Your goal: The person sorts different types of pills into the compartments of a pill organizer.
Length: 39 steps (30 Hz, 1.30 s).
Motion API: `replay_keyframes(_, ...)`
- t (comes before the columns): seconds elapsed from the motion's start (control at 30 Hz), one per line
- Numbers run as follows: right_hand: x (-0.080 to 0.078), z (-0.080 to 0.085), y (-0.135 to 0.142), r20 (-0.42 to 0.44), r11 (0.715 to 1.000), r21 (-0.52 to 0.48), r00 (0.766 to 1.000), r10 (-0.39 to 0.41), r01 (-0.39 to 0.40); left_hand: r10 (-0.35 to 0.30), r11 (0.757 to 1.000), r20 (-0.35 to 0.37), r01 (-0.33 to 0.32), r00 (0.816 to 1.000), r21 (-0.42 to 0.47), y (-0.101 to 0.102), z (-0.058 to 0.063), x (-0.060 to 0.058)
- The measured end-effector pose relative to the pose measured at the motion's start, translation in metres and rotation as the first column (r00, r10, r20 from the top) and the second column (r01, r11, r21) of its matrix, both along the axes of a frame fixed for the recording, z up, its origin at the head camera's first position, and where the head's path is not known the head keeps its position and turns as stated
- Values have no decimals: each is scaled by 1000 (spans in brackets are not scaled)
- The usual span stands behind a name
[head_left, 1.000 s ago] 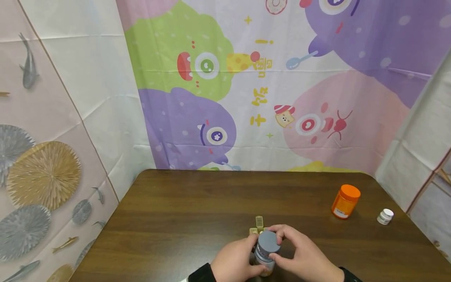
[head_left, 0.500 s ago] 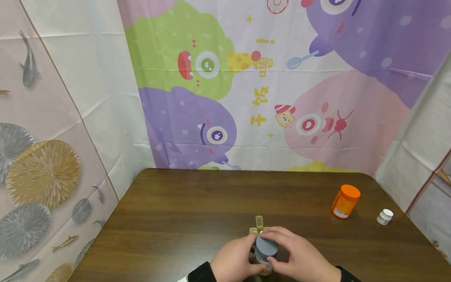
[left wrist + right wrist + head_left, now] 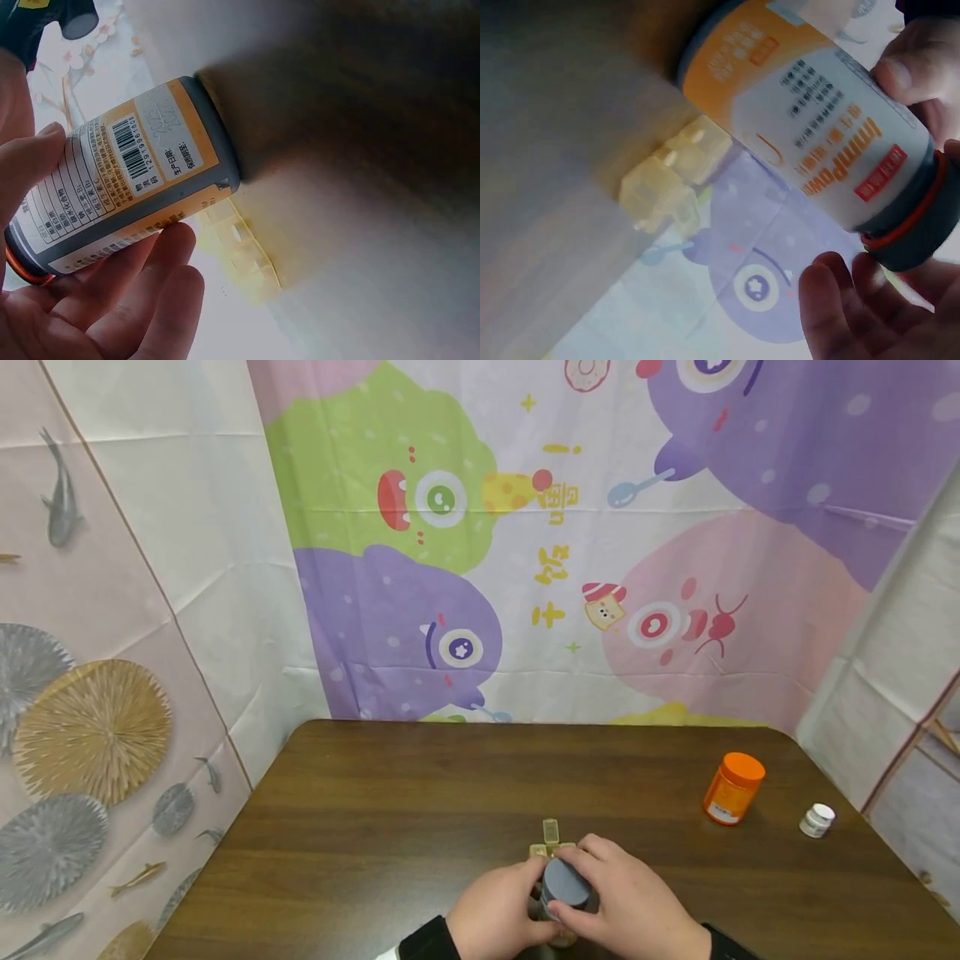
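Dark brown wood grain covers the surface (image 3: 390,793), which has rounded far corners. Near its front edge, a bottle (image 3: 139,176) sits between two hands, base down; whether the base quite touches the wood I cannot tell. Its body carries an orange and white label with a barcode on one side and red and orange print on another, and its gray cap (image 3: 566,882) is in place, with an orange-red ring beneath. The left hand (image 3: 495,912) is curled round the bottle's body, while the right hand (image 3: 636,897) grips the cap, thumb on the near side and fingers over the far side. Each wrist wears a dark band.

Just beyond the bottle lies a translucent yellow case (image 3: 664,176), partly hidden in the head view, with a flap extending away from the bottle and small pale pieces on it. Well to the right of the bottle and farther back stands an orange jar (image 3: 733,792); farther right of the bottle still is a small white container (image 3: 817,821). Behind the bottle, past the far edge, hangs a creased backdrop (image 3: 465,527) of green, purple and pink cartoon creatures. Far left of the bottle, a pale hanging (image 3: 93,735) bears gold and silver discs and fish.
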State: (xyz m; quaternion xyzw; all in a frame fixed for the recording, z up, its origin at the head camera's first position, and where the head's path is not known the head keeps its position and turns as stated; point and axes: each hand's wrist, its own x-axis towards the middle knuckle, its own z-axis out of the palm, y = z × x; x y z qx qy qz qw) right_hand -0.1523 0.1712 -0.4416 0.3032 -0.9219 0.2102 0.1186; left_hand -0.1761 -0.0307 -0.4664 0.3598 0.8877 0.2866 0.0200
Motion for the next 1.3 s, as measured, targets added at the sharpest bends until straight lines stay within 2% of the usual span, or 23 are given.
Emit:
replay_keyframes(0.13, -3, 3, 2, 7, 996, 38, 996, 85, -86, -3, 1000, 7, 3, 1000, -8, -1, 0, 0)
replay_keyframes(0.2, -4, 4, 3, -4, 994, 42, 995, 97, -97, -6, 1000, 4, 6, 1000, -5, -1, 0, 0)
replay_keyframes(0.3, -4, 3, 0, -14, 999, 30, 999, 46, -45, -7, 1000, 20, 7, 1000, 15, -1, -1, -1)
replay_keyframes(0.43, -3, -1, -3, 20, 999, -1, 999, -45, 45, -1, 1000, 39, 0, 999, 30, 0, -2, -1)
replay_keyframes(0.57, -2, -3, -3, 44, 998, 6, 997, -62, 62, 4, 1000, 17, -4, 1000, 23, 0, -4, 0)
replay_keyframes(0.63, -2, -2, 0, 61, 1000, -5, 998, -26, 27, 3, 1000, -11, -3, 1000, 19, -1, -4, 0)
replay_keyframes(0.73, -2, 1, 4, 70, 994, -36, 992, 105, -103, -4, 1000, -35, 4, 999, 20, -1, -5, 1)
replay_keyframes(0.87, -3, 6, 7, 114, 961, -46, 955, 275, -272, -13, 1000, -22, 14, 1000, 22, -2, -4, 1)
replay_keyframes(0.97, -4, 8, 7, 143, 954, -31, 943, 300, -299, -18, 1000, -4, 18, 1000, 26, -2, -3, 1)
replay_keyframes(1.1, -4, 7, 5, 102, 969, -2, 964, 246, -247, -14, 999, 12, 14, 1000, 29, -2, -2, 1)
replay_keyframes(1.23, -3, 6, 1, 78, 993, -20, 990, 120, -118, -1, 999, -3, 1, 1000, 35, -1, -3, 2)
replay_keyframes(1.3, -3, 4, -3, 92, 998, -36, 995, 48, -45, 3, 999, -1, -3, 1000, 44, 0, -4, 1)
